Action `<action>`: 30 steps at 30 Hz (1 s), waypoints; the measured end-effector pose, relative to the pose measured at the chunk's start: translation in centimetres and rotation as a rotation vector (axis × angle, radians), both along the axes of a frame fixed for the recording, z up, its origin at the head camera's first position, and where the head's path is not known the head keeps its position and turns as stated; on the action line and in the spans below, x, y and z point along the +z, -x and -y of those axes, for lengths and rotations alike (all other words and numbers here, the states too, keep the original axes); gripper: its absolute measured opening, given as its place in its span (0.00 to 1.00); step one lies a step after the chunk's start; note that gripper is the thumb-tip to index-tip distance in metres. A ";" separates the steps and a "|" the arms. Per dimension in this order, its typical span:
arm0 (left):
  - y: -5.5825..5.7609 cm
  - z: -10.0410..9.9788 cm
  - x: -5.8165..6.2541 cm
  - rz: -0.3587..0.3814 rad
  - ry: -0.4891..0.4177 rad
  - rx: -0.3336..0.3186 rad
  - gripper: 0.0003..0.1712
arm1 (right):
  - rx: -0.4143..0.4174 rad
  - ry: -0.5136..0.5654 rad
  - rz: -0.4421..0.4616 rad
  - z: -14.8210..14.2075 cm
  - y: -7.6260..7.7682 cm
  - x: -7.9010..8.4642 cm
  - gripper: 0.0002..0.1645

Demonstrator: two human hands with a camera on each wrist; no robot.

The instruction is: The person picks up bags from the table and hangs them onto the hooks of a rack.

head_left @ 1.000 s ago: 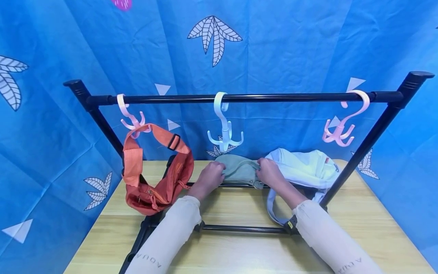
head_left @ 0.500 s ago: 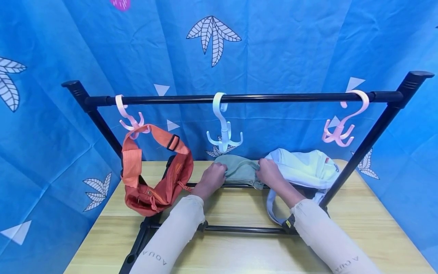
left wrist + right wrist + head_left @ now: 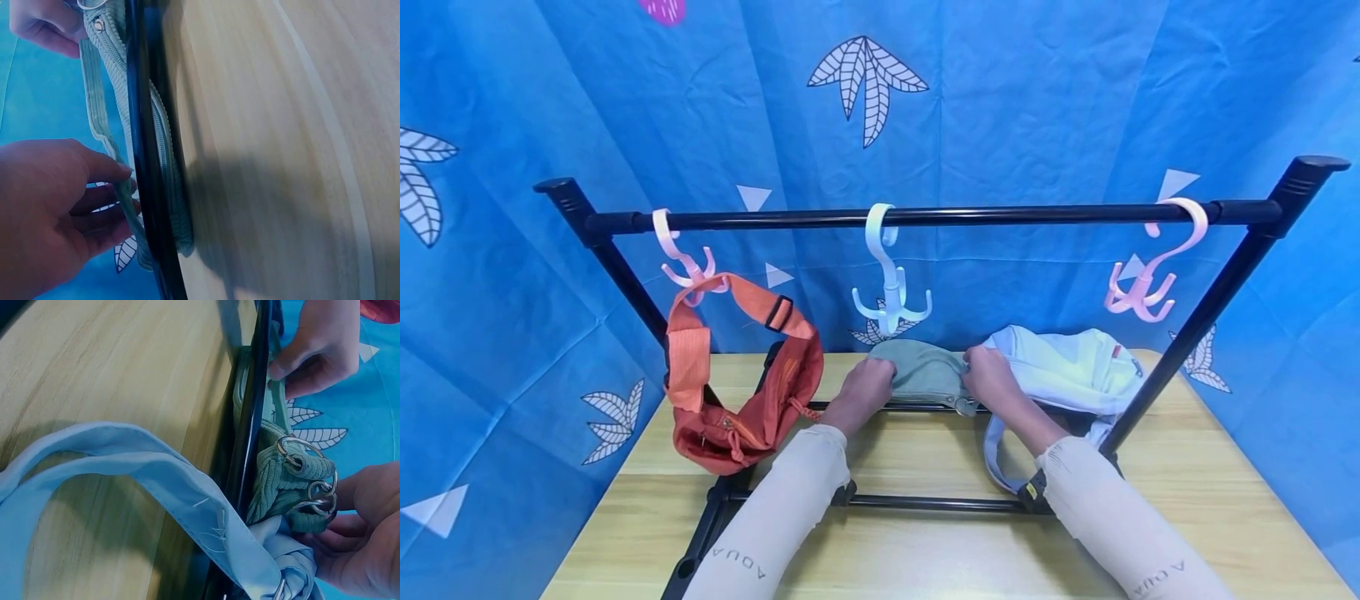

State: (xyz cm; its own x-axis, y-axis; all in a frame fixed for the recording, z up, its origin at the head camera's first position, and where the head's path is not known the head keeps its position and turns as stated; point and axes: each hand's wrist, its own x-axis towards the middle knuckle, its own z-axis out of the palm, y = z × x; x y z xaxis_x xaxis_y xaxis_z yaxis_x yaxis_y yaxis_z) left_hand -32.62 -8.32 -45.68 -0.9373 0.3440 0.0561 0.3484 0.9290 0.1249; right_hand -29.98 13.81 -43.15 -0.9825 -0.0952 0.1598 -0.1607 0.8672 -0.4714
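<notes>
Between my hands, behind the rack's low rear bar, lies a green corduroy bag (image 3: 925,367) with a zipper. My left hand (image 3: 863,390) pinches its strap (image 3: 94,103) near the left end; the left wrist view has thumb and fingers on either side of it. At the other end, my right hand (image 3: 992,379) holds the strap beside several metal rings (image 3: 322,489), its fingertips partly hidden behind the fabric. Straight above the bag, a pale blue four-prong hook (image 3: 891,304) hangs from the top bar (image 3: 1030,215) with nothing on it.
An orange bag (image 3: 737,433) hangs from a pink hook (image 3: 688,267) at left. A second pink hook (image 3: 1141,292) hangs bare at right. Below it a light blue bag (image 3: 1067,367) lies with its strap (image 3: 996,458) looped over the wooden table (image 3: 940,546). A lower bar (image 3: 932,502) crosses in front.
My left hand and forearm have shifted slightly right since a second ago. The right hand keeps its place, and the green bag stays where it lies.
</notes>
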 end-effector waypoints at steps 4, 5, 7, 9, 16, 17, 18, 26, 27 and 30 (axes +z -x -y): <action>-0.2 0.2 0.4 0.007 -0.020 0.011 0.10 | 0.018 0.017 -0.066 -0.1 0.0 -0.1 0.20; -0.2 0.2 0.5 0.001 -0.027 0.013 0.10 | 0.029 0.015 -0.092 -0.1 0.0 -0.1 0.20; -0.2 0.4 0.6 -0.012 -0.046 0.015 0.10 | 0.044 0.022 -0.125 0.0 -0.1 -0.1 0.18; -0.2 0.5 0.7 -0.031 -0.068 0.016 0.10 | 0.052 0.034 -0.140 0.1 -0.3 0.1 0.17; -0.4 0.9 1.1 -0.058 -0.181 0.023 0.08 | 0.039 0.096 -0.111 0.5 -1.2 1.0 0.15; -0.5 0.9 1.2 -0.054 -0.195 0.023 0.08 | 0.033 0.107 -0.105 0.5 -1.3 1.0 0.15; -0.6 0.9 1.3 -0.052 -0.208 0.023 0.09 | 0.026 0.118 -0.099 0.5 -1.4 1.1 0.15; -1.2 1.4 1.9 -0.083 -0.250 -0.013 0.08 | 0.014 0.136 -0.115 0.1 -1.9 1.1 0.11; -1.2 1.5 2.0 -0.090 -0.254 -0.019 0.08 | 0.013 0.141 -0.113 0.0 -1.9 1.2 0.11; -1.4 1.6 2.1 -0.098 -0.266 -0.031 0.08 | 0.017 0.149 -0.111 -0.1 -2.1 1.2 0.11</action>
